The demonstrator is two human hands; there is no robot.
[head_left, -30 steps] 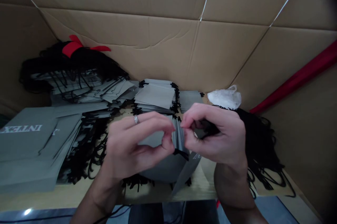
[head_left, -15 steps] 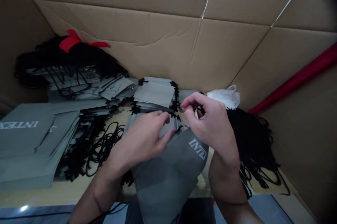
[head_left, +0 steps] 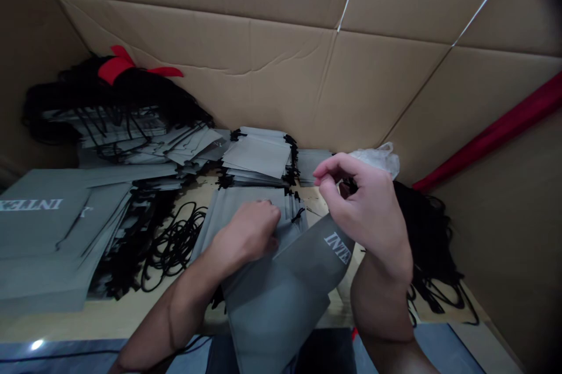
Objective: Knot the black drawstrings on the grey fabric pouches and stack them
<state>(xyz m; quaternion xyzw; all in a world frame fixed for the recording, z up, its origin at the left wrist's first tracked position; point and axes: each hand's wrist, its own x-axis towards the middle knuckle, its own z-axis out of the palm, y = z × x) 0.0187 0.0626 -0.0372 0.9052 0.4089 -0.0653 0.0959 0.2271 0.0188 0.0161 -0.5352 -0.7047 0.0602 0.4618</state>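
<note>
A grey flat drawstring bag (head_left: 281,304) printed INTEX hangs at a slant in front of me, its lower end over my lap. My right hand (head_left: 364,204) is closed on its upper right corner, thumb and forefinger bent into a pinch. At the bag's upper left edge, my left hand (head_left: 250,230) has its fingers curled in; its fingertips are hidden, so what they hold cannot be made out. Behind it lies a stack of grey bags (head_left: 246,195) with black cord ends.
Another bag stack (head_left: 257,157) stands farther back, and large INTEX bags (head_left: 44,239) lie left. Loose black cords (head_left: 178,239) lie between. A black cord bundle (head_left: 428,239) and a clear plastic bag (head_left: 389,157) are right. Cardboard walls (head_left: 263,46) enclose the table.
My left hand has gone from thumb and forefinger apart to curled fingers, a little lower at the bag's edge. My right hand has shifted slightly right with the bag's corner.
</note>
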